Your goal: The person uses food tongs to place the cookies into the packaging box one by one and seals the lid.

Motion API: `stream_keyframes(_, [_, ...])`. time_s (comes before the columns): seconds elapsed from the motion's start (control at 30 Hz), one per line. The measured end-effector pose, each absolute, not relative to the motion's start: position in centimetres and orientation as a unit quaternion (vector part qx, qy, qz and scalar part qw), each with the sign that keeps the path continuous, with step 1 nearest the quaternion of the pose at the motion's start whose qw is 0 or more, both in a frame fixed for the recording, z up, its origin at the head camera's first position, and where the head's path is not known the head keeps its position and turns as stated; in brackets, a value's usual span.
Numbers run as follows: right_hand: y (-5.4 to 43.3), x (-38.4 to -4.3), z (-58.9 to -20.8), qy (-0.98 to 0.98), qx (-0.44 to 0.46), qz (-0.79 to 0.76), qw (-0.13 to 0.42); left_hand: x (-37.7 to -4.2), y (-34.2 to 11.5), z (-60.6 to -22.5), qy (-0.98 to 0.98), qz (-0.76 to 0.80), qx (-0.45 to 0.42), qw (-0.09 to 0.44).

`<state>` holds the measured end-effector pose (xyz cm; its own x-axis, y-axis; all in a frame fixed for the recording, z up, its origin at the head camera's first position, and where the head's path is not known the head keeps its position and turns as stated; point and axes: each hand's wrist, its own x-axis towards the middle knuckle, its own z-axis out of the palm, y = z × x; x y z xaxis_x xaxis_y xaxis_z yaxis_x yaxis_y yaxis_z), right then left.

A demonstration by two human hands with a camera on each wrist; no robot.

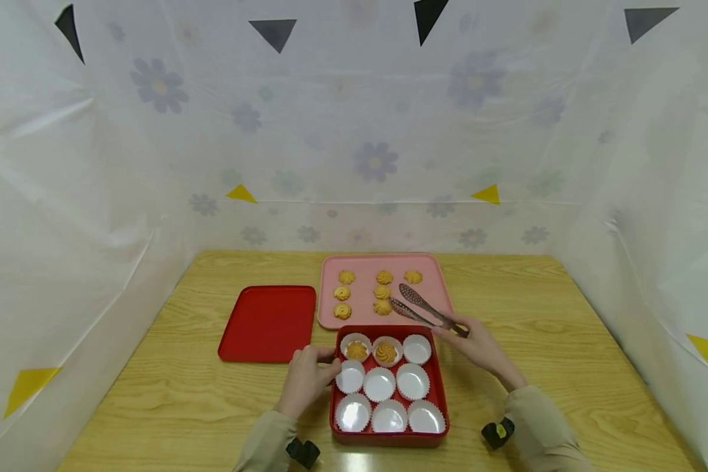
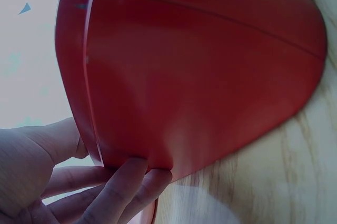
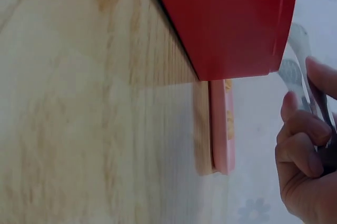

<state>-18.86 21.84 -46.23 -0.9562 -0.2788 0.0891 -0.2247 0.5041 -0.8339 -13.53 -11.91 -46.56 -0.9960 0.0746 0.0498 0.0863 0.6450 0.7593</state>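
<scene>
In the head view, a red square box (image 1: 389,440) holds several white paper cups (image 1: 379,384) in rows. Swirled cookies sit in the back-left cup and the back-middle one (image 1: 385,352). My left hand (image 1: 308,380) grips the box's left wall, thumb at the rim; the left wrist view shows its fingers (image 2: 124,187) against the outside. Metal tongs (image 1: 427,307) are held in my right hand (image 1: 478,344), just beyond the box's back-right corner. Their two perforated tips are apart with no cookie between them, over a pink tray (image 1: 362,263) bearing several cookies (image 1: 342,311).
A red square lid (image 1: 268,323) lies left of the pink tray on the wooden table (image 1: 543,314). White plastic sheeting (image 1: 354,111) with flowers and small flags surrounds the table at the back and both sides. The box stands close in front of the tray.
</scene>
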Motion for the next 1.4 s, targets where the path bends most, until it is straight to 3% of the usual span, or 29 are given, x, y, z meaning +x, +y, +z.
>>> stream_keyframes(0.27, [21.8, -20.0, -46.4, 0.900, -0.084, -0.427, -0.012, -13.5, -11.9, -46.5, -0.908, -0.418, -0.039, 0.006])
stream_keyframes(0.7, [21.8, -22.0, -46.1, 0.918, -0.087, -0.386, -0.030, -13.5, -11.8, -46.4, -0.909, -0.415, -0.035, 0.003])
stream_keyframes(1.17, [21.8, -25.6, -45.8, 0.933, -0.042, -0.356, 0.038, -13.4, -11.8, -46.4, -0.909, -0.416, -0.039, 0.005])
stream_keyframes(1.4, [21.8, -27.0, -45.7, 0.936, -0.054, -0.346, 0.044, -13.4, -11.8, -46.4, -0.908, -0.418, -0.039, 0.002])
